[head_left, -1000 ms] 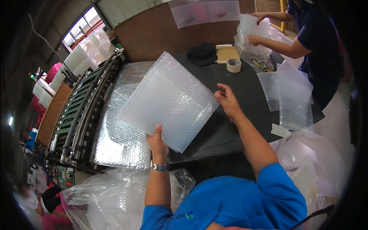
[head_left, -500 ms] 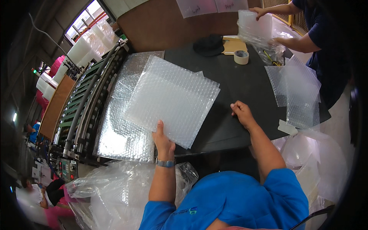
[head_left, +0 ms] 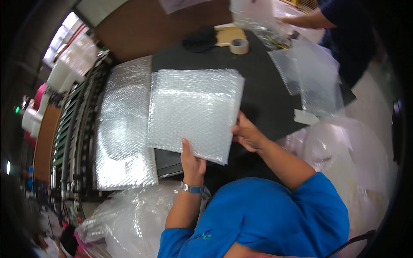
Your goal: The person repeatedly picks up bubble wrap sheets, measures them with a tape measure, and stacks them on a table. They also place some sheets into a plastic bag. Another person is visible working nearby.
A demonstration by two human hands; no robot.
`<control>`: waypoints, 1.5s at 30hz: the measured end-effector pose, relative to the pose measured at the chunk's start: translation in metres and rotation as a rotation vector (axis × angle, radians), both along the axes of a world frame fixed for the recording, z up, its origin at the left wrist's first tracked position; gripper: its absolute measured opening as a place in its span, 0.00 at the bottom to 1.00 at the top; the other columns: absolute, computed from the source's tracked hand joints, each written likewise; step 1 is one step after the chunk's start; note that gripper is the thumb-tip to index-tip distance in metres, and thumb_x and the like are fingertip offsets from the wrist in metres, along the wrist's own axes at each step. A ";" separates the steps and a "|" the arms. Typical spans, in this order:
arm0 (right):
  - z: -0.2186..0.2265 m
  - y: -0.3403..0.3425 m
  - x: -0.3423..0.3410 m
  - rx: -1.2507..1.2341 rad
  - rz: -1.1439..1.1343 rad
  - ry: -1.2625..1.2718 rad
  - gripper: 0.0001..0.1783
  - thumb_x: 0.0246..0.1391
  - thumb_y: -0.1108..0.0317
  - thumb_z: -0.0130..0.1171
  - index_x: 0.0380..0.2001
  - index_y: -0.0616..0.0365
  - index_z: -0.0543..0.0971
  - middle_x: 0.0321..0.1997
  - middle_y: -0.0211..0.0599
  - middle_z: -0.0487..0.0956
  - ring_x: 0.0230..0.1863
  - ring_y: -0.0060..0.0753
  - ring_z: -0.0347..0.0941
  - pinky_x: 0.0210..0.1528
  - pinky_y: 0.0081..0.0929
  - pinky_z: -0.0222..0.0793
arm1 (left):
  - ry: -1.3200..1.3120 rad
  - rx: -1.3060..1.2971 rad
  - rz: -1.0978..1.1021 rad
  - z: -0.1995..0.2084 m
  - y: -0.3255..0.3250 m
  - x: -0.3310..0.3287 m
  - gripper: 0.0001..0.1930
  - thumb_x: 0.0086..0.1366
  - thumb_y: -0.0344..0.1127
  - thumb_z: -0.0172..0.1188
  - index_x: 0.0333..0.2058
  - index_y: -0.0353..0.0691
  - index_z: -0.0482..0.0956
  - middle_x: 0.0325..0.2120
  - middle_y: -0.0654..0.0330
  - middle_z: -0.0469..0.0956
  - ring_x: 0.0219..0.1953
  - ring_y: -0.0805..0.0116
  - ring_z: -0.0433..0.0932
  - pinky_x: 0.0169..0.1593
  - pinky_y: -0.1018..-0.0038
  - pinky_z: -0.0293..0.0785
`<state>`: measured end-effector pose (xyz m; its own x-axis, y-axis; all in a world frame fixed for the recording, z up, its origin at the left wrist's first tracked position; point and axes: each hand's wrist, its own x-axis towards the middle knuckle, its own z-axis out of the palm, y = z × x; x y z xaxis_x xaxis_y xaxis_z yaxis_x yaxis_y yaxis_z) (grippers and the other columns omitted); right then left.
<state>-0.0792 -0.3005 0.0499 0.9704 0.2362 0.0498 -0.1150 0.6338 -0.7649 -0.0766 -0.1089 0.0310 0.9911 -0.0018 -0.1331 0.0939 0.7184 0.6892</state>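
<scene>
A stack of clear bubble-wrap bags (head_left: 193,109) is held up in front of me over the dark table (head_left: 262,81). My left hand (head_left: 192,165) grips its near edge, with the thumb on top and the fingers underneath. At the right edge of the stack, my right hand (head_left: 247,132) has its fingers closed around the side. A large bubble-wrap sheet (head_left: 122,133) lies flat to the left of the stack. The stack hides part of the table.
A roller machine (head_left: 73,133) runs along the left. At the back are a tape roll (head_left: 239,46) and a dark cap (head_left: 199,40). More bubble-wrap pieces (head_left: 316,73) lie at right, near a co-worker's arm (head_left: 303,20). Plastic bags (head_left: 137,215) bulge below the table edge.
My right hand has moved in from the table to the stack's right edge and taken hold. The stack has turned to sit squarer, and the view has shifted.
</scene>
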 end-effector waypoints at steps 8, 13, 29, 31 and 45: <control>0.010 -0.139 -0.067 -0.300 -0.405 0.002 0.31 0.35 0.69 0.65 0.46 0.61 0.67 0.38 0.38 0.73 0.42 0.31 0.69 0.46 0.30 0.65 | -0.243 0.243 -0.372 -0.032 -0.014 -0.041 0.31 0.56 0.49 0.56 0.52 0.36 0.58 0.47 0.53 0.66 0.49 0.62 0.66 0.50 0.65 0.65; -0.017 -0.312 -0.246 -0.198 -0.899 -0.115 0.13 0.42 0.62 0.60 0.30 0.59 0.75 0.28 0.32 0.75 0.32 0.26 0.73 0.36 0.25 0.71 | -0.336 0.741 -0.246 -0.005 -0.017 -0.017 0.15 0.60 0.32 0.51 0.46 0.36 0.65 0.41 0.55 0.68 0.35 0.73 0.72 0.37 0.81 0.69; -0.252 -0.291 -0.440 0.027 -1.734 1.769 0.35 0.42 0.53 0.60 0.52 0.55 0.62 0.47 0.46 0.65 0.44 0.39 0.61 0.47 0.39 0.60 | -0.361 0.935 -0.328 -0.032 -0.011 0.013 0.13 0.58 0.28 0.53 0.42 0.35 0.68 0.36 0.60 0.70 0.37 0.76 0.67 0.42 0.82 0.64; -0.235 -0.297 -0.425 -0.253 -1.733 2.023 0.35 0.42 0.54 0.60 0.52 0.55 0.61 0.47 0.46 0.64 0.45 0.39 0.60 0.47 0.39 0.60 | -0.382 0.947 -0.300 -0.035 -0.008 0.012 0.13 0.58 0.27 0.53 0.42 0.34 0.68 0.36 0.60 0.70 0.38 0.75 0.68 0.43 0.81 0.64; -0.077 -0.230 -0.110 -1.052 -1.316 -0.050 0.13 0.51 0.74 0.50 0.42 0.58 0.68 0.34 0.27 0.67 0.34 0.20 0.63 0.39 0.18 0.62 | -1.565 0.049 -0.573 0.156 -0.009 -0.075 0.19 0.58 0.44 0.54 0.49 0.61 0.65 0.31 0.61 0.70 0.25 0.66 0.68 0.27 0.71 0.64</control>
<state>-0.1892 -0.5304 -0.0270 0.5241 -0.7270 0.4436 0.0750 -0.4794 -0.8744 -0.1512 -0.1182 0.1874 0.0310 -0.4133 0.9100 -0.4365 0.8135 0.3843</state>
